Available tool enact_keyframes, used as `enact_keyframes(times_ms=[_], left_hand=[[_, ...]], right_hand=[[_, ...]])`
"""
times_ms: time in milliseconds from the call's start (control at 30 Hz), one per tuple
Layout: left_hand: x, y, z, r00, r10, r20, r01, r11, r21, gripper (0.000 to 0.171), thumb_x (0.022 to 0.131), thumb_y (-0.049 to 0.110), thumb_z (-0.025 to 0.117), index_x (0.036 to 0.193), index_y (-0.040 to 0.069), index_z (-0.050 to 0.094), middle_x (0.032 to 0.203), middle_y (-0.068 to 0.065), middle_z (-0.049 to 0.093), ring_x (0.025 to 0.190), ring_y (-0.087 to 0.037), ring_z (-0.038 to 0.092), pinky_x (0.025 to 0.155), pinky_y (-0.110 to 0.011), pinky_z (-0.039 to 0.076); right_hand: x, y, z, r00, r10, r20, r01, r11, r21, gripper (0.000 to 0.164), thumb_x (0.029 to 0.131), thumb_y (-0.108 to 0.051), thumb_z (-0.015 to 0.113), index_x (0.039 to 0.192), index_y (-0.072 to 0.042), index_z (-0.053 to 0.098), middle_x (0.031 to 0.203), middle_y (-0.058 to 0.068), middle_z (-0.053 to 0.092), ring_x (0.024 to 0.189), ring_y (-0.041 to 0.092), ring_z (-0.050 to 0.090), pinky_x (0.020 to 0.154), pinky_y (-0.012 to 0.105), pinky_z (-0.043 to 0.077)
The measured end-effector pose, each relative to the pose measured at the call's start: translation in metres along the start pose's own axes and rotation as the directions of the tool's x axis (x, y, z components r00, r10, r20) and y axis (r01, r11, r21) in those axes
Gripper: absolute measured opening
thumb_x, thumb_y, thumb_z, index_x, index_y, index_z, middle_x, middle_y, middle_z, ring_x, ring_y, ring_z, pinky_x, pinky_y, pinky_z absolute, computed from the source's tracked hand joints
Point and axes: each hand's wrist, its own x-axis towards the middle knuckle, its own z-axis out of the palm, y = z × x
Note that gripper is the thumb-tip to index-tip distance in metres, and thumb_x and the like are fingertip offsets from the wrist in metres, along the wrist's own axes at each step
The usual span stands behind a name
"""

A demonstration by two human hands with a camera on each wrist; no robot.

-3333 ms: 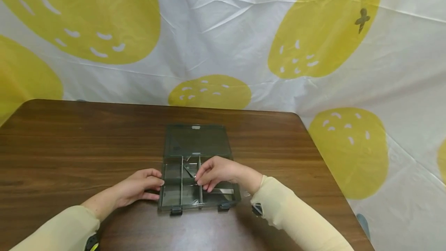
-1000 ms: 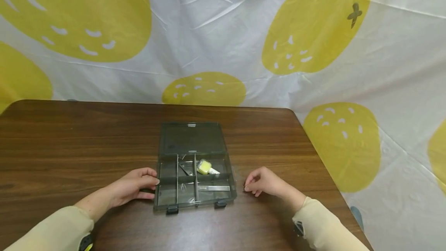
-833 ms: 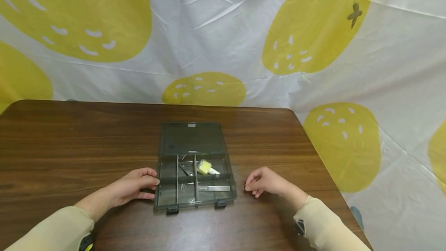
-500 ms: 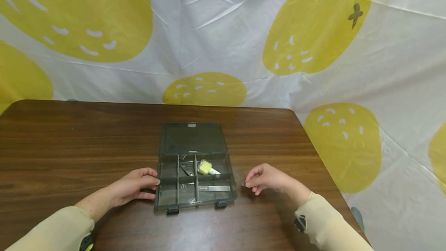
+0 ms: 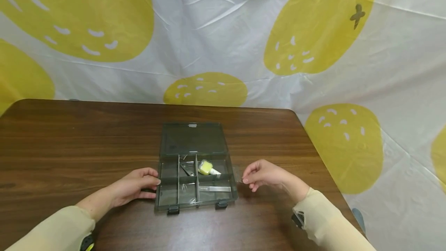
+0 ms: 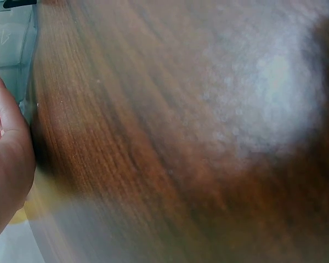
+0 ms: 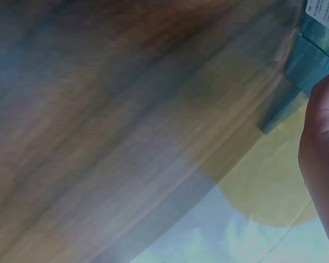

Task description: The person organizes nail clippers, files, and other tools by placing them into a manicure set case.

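Observation:
A smoky, clear plastic compartment box [image 5: 168,196] lies on the table, its lid [image 5: 191,138] folded back. My left hand [image 5: 134,187] rests at the box's left side, fingers loosely extended against it; the left wrist view catches this hand [image 6: 8,148] beside the box wall. Just off the box's right side, my right hand [image 5: 263,175] pinches a small thin item [image 5: 240,181] between thumb and fingertips; I cannot tell its kind. Inside the box are a yellow square piece with a white tab [image 5: 205,167], a flat silver bar [image 5: 216,189] and a thin V-shaped metal piece [image 5: 187,169].
Dividers [image 5: 179,181] split the box into several compartments. Two dark latches [image 5: 173,210] stick out at its front. A brown wood-grain table [image 5: 87,138] lies beneath, and a white curtain with yellow fruit prints [image 5: 216,30] hangs behind it.
My right hand has left the box interior for the table on its right, uncovering the yellow piece. Over the last half second it shifted slightly away from me and left. The left hand stays put.

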Motion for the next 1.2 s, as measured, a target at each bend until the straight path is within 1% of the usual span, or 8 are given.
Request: enact_keyframes(times_ms=[200,400,667,833,967,1100,1200], left_hand=[[0.000,0.000,0.001,1.000,0.007,-0.009,-0.007,1.000,-0.002,0.019,0.089,0.011,0.054,0.103,0.005,0.042,0.091,0.000,0.047,0.087,-0.012,0.050,0.078,-0.026,0.055],[-0.001,0.000,0.001,1.000,0.012,-0.009,-0.012,1.000,-0.003,0.021,0.089,0.011,0.054,0.104,0.003,0.041,0.091,0.000,0.047,0.086,-0.011,0.050,0.077,-0.025,0.054],[-0.001,-0.001,0.001,1.000,0.018,-0.006,-0.018,1.000,-0.009,0.019,0.089,0.011,0.054,0.103,0.005,0.042,0.090,0.001,0.048,0.085,-0.011,0.051,0.077,-0.025,0.054],[0.000,-0.002,0.002,1.000,0.020,-0.007,-0.020,1.000,0.007,0.016,0.090,0.012,0.053,0.101,0.007,0.043,0.088,0.002,0.048,0.084,-0.010,0.051,0.076,-0.025,0.054],[0.002,-0.003,0.003,1.000,0.015,-0.021,-0.015,1.000,0.020,0.015,0.090,0.013,0.054,0.099,0.008,0.044,0.087,0.002,0.049,0.083,-0.011,0.051,0.076,-0.026,0.054],[0.003,-0.003,0.004,0.999,0.011,-0.035,-0.010,1.000,0.023,0.015,0.090,0.013,0.054,0.099,0.007,0.044,0.087,0.001,0.049,0.083,-0.011,0.051,0.075,-0.025,0.054],[0.003,-0.004,0.004,0.999,0.017,-0.034,-0.016,1.000,0.023,0.015,0.090,0.013,0.054,0.099,0.007,0.044,0.087,0.001,0.049,0.083,-0.011,0.051,0.075,-0.025,0.054]], right_hand=[[0.010,-0.013,0.007,1.000,0.007,0.025,-0.007,1.000,-0.020,0.004,0.085,-0.001,0.062,0.088,0.001,0.064,0.072,0.001,0.063,0.059,0.006,0.058,0.057,0.021,0.054],[0.021,-0.026,0.023,0.997,0.007,0.073,-0.005,1.000,-0.016,0.004,0.085,0.000,0.061,0.087,-0.001,0.064,0.068,-0.001,0.062,0.057,0.005,0.057,0.056,0.020,0.053],[0.034,-0.037,0.040,0.993,0.002,0.114,0.001,1.000,-0.025,0.004,0.085,0.001,0.060,0.087,0.000,0.063,0.067,-0.001,0.060,0.057,0.006,0.057,0.056,0.020,0.053],[0.042,-0.042,0.048,0.992,0.007,0.129,-0.004,1.000,-0.024,0.005,0.085,0.002,0.060,0.086,-0.001,0.064,0.066,-0.002,0.059,0.056,0.005,0.057,0.055,0.020,0.053],[0.047,-0.044,0.053,0.990,0.002,0.140,0.001,1.000,-0.021,0.007,0.085,0.003,0.059,0.090,0.005,0.063,0.067,0.000,0.060,0.056,0.005,0.057,0.056,0.020,0.053],[0.051,-0.045,0.057,0.989,0.008,0.145,-0.005,1.000,-0.020,0.013,0.086,0.003,0.058,0.095,0.012,0.060,0.068,0.000,0.061,0.056,0.005,0.057,0.055,0.019,0.053],[0.053,-0.046,0.060,0.989,0.014,0.146,-0.010,1.000,-0.026,0.016,0.086,0.003,0.058,0.097,0.014,0.059,0.068,0.000,0.061,0.057,0.006,0.057,0.056,0.019,0.053]])
